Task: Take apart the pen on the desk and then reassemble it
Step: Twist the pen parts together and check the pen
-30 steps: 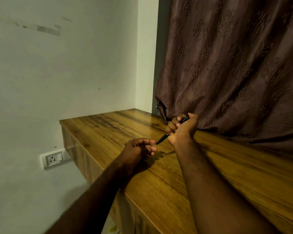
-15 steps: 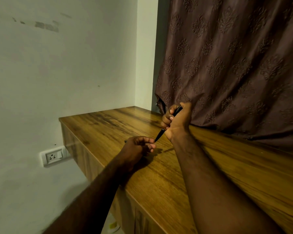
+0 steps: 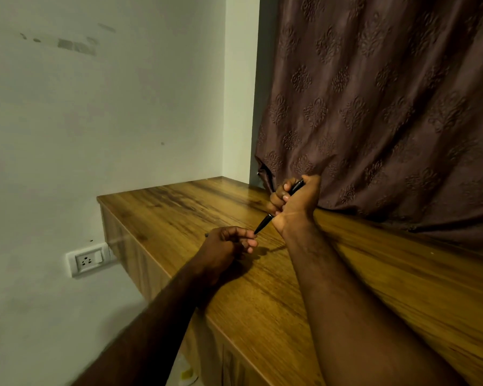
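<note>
Black pen (image 3: 265, 222) is fisted by right hand (image 3: 296, 203); left hand (image 3: 226, 243) curled at its tip, hold cannot be told. Light, rigid, slick: tapered nose is best pinched.

Brown patterned curtain (image 3: 388, 107) fills upper right; white wall socket (image 3: 87, 259) lower left on pale wall (image 3: 95, 121), scuff marks (image 3: 76, 45) upper left

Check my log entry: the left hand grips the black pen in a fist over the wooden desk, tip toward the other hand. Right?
Wrong hand: the head view shows the right hand gripping the black pen in a fist over the wooden desk, tip toward the left hand.
</note>
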{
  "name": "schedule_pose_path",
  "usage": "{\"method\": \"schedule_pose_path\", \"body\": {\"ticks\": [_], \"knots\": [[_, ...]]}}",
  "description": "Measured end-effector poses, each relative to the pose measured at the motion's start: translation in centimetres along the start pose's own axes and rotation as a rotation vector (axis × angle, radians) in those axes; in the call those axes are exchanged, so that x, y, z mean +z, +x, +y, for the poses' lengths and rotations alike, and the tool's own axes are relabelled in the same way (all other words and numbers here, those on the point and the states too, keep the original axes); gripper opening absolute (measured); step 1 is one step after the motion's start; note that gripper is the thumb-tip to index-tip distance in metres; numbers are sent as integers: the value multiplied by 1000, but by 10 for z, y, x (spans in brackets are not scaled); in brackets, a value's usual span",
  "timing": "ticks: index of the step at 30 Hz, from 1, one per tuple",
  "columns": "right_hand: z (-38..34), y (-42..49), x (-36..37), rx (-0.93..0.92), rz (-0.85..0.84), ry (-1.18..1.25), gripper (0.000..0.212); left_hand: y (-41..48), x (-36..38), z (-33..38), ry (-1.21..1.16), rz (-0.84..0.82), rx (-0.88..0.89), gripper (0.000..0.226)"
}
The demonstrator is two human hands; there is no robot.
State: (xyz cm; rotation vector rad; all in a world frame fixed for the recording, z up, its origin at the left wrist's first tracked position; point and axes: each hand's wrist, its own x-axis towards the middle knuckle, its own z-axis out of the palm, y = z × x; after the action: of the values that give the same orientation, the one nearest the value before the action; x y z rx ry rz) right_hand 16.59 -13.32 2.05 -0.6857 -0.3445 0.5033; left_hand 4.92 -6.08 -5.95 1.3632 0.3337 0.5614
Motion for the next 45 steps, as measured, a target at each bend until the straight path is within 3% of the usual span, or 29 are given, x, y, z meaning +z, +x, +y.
{"method": "schedule_pose_path", "body": {"ticks": [11, 32, 45], "knots": [[-1, 5, -5, 15, 70, 95, 45, 0, -1, 1, -88, -27, -44, 23], [1, 8, -10, 35, 70, 98, 43, -5, 3, 4, -120, -22, 35, 22], [3, 7, -10, 61, 106, 136, 45, -4, 1, 6, -62, -40, 39, 31]]}}
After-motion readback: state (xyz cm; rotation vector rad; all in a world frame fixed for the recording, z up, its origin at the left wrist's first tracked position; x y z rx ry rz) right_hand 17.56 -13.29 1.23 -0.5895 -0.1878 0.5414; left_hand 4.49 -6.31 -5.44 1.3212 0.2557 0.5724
